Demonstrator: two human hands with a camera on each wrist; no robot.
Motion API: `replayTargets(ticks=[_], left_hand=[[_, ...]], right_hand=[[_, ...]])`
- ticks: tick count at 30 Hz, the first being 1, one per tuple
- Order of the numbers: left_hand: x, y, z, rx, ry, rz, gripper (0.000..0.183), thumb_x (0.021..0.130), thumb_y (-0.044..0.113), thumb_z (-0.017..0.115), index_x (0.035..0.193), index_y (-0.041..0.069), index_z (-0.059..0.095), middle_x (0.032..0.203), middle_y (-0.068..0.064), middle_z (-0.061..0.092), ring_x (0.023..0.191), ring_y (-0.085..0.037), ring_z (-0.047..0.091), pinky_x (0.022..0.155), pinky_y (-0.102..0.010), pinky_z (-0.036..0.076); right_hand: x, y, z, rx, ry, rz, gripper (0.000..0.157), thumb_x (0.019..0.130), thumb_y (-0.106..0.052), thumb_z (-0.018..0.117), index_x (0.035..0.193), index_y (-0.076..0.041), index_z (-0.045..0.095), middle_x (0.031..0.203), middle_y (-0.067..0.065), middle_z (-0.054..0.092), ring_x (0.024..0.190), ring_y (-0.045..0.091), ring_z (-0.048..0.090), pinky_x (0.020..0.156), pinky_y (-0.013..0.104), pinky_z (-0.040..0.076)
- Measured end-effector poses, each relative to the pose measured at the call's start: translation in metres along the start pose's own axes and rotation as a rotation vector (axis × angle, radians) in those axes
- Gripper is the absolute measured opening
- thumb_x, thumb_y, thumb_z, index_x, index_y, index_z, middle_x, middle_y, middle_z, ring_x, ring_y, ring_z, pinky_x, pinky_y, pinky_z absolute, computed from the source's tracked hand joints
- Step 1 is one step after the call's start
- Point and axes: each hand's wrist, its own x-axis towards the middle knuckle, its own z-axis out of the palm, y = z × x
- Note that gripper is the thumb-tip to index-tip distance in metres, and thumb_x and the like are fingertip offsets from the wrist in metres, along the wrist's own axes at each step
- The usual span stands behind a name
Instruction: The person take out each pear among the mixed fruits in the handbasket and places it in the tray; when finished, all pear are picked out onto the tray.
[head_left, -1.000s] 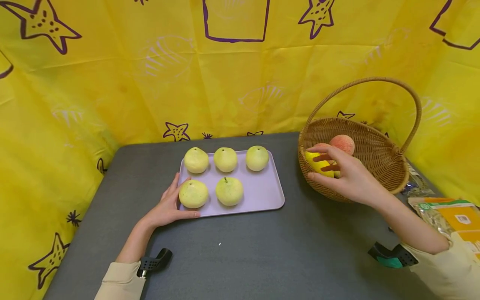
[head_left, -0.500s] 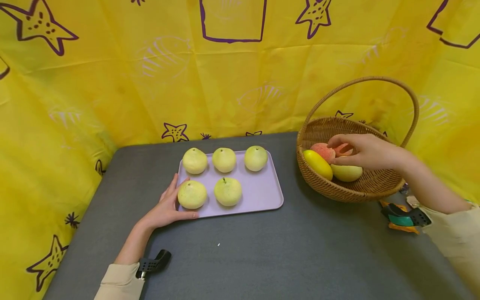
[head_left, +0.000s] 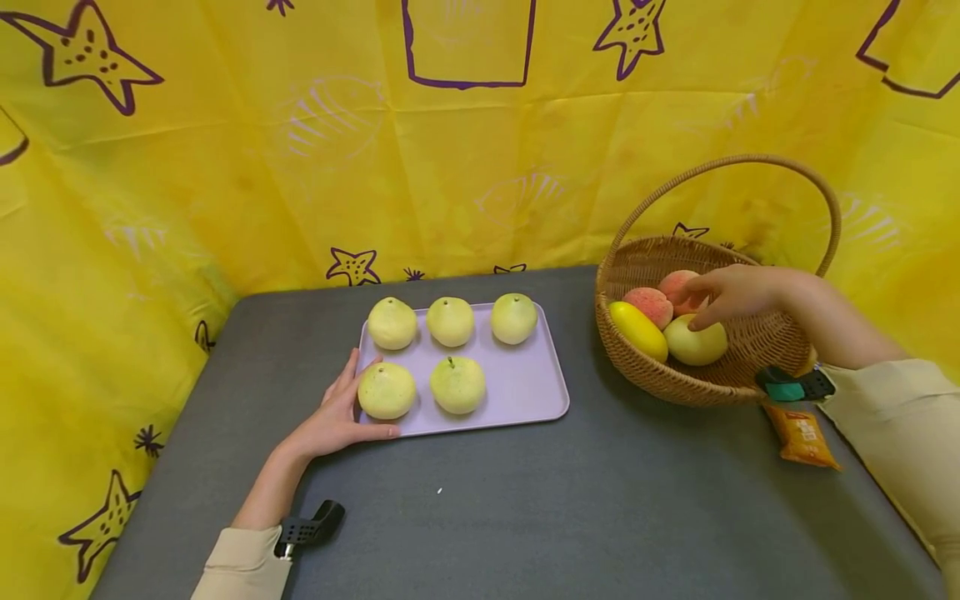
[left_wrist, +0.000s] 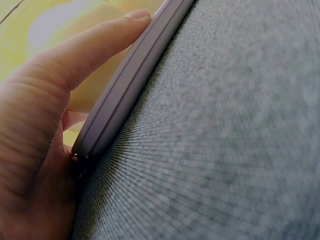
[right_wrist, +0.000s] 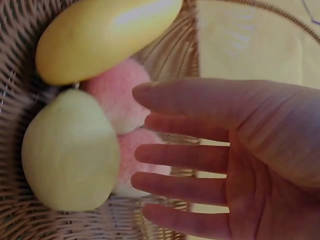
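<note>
My left hand [head_left: 333,421] rests at the near left corner of a lilac tray [head_left: 525,392], thumb along the front rim and fingers by the left edge. In the left wrist view the thumb lies straight on the tray rim [left_wrist: 125,82]. Several round pale yellow-green fruits [head_left: 458,385] stand on the tray in two rows. My right hand [head_left: 738,292] reaches into a wicker basket [head_left: 652,385], fingers extended and apart in the right wrist view. Near its fingertips are a pale yellow-green fruit [right_wrist: 70,150] and two pink peaches [right_wrist: 117,92]. A smooth yellow mango-like fruit [right_wrist: 105,37] lies beside them.
The basket's tall handle [head_left: 750,158] arches over the fruit. An orange snack packet [head_left: 804,437] lies in front of the basket, near the right sleeve. A yellow patterned cloth [head_left: 465,183] hangs behind the grey table [head_left: 525,517].
My right hand has moved from above the basket's left side, over the yellow fruit, to the right, uncovering more of the fruit. My left hand and the tray have stayed in place.
</note>
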Motion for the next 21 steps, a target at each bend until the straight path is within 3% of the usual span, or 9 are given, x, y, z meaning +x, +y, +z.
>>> replayTargets(ticks=[8, 15, 21], left_hand=[[0.000, 0.001, 0.001, -0.002, -0.006, -0.001, 0.112, 0.073, 0.042, 0.084, 0.158, 0.018, 0.015, 0.160, -0.015, -0.018, 0.141, -0.053, -0.008, 0.100, -0.076, 0.001], [0.001, 0.001, 0.001, 0.000, -0.002, -0.006, 0.113, 0.072, 0.043, 0.084, 0.158, 0.018, 0.015, 0.161, -0.015, -0.018, 0.141, -0.053, -0.007, 0.100, -0.076, 0.001], [0.001, -0.001, 0.001, 0.006, -0.004, -0.003, 0.112, 0.073, 0.043, 0.084, 0.158, 0.018, 0.015, 0.161, -0.015, -0.018, 0.140, -0.053, -0.008, 0.100, -0.076, 0.001]], right_hand=[[0.010, 0.019, 0.002, 0.024, -0.107, 0.048, 0.059, 0.087, -0.018, 0.071, 0.132, 0.014, 0.049, 0.129, 0.035, 0.051, 0.119, 0.053, 0.045, 0.095, 0.059, 0.040], [0.016, 0.024, 0.006, 0.070, -0.127, 0.061, 0.052, 0.082, -0.010, 0.074, 0.123, 0.014, 0.053, 0.113, 0.020, 0.058, 0.106, 0.037, 0.053, 0.089, 0.050, 0.045], [0.021, 0.028, 0.007, 0.073, -0.237, 0.050, 0.046, 0.082, -0.012, 0.074, 0.119, 0.009, 0.056, 0.110, 0.012, 0.058, 0.103, 0.030, 0.052, 0.086, 0.043, 0.045]])
